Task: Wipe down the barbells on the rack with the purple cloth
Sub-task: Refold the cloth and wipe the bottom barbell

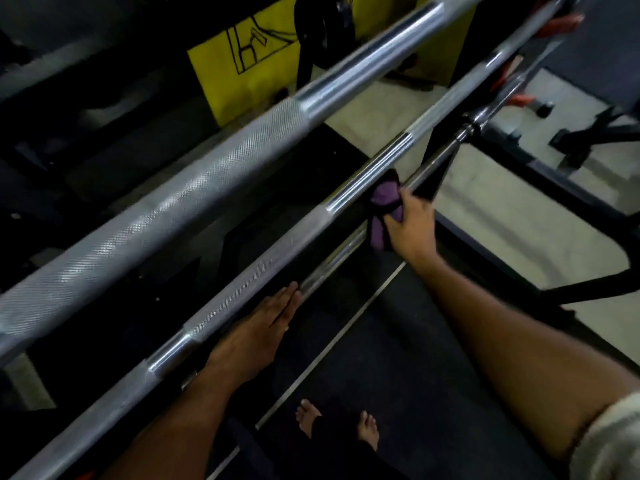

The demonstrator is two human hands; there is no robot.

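Observation:
Three steel barbells run diagonally from lower left to upper right. The nearest, thickest upper barbell [194, 199] has knurled grip sections. Below it lies the middle barbell [277, 251]. A thinner lower barbell [346, 251] sits behind and under it, partly hidden. My right hand [412, 223] grips the purple cloth [384, 209], bunched against the lower barbell just beside the middle one. My left hand [263, 327] lies flat with straight fingers, fingertips touching the lower barbell beneath the middle barbell's knurling.
A yellow sign [242, 64] stands behind the bars at the top. Black rack frame [519, 161] and orange-tipped equipment [561, 19] are at the upper right. Dark mat flooring and my bare feet [336, 424] lie below, pale floor to the right.

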